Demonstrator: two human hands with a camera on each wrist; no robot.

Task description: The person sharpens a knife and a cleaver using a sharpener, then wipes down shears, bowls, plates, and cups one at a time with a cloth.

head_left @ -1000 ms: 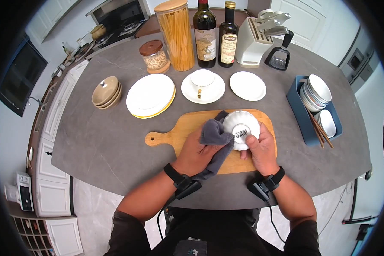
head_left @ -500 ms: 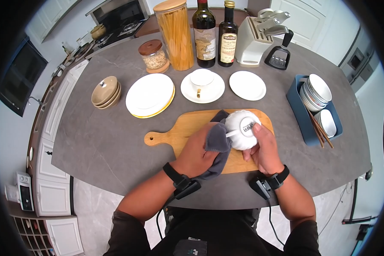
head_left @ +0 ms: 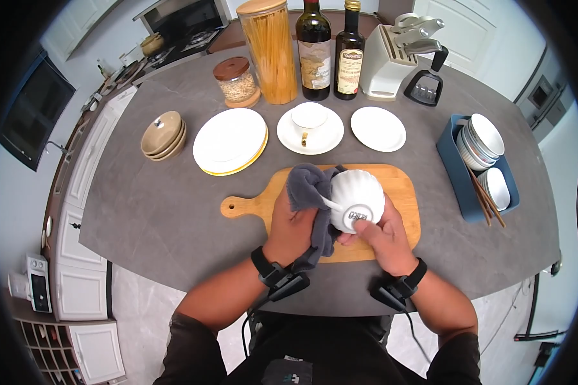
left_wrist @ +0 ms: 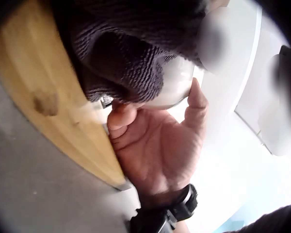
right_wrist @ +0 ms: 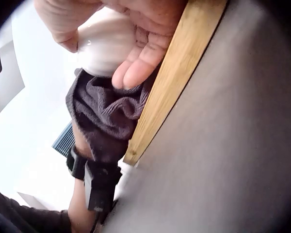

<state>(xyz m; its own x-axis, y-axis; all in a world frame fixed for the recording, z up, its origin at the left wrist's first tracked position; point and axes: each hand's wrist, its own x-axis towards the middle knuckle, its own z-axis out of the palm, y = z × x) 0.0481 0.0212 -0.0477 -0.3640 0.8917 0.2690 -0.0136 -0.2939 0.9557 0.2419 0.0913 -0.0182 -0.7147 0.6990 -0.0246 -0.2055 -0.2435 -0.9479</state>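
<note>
Above board (head_left: 401, 199), white cup (head_left: 361, 191), fluted, printed base

Saucer (head_left: 378, 129) right of cup (head_left: 309, 116) on its plate (head_left: 310, 144), bottles (head_left: 314, 64) behind, cutting board (head_left: 395, 183) before.

The left forearm (head_left: 218, 294) rises from the lower left of the frame, the right forearm (head_left: 444, 307) from the lower right. At centre, the left hand (head_left: 290, 230) grips, fingers largely hidden; the right hand (head_left: 390, 240) angles inward, gripping with its thumb uppermost.
</note>
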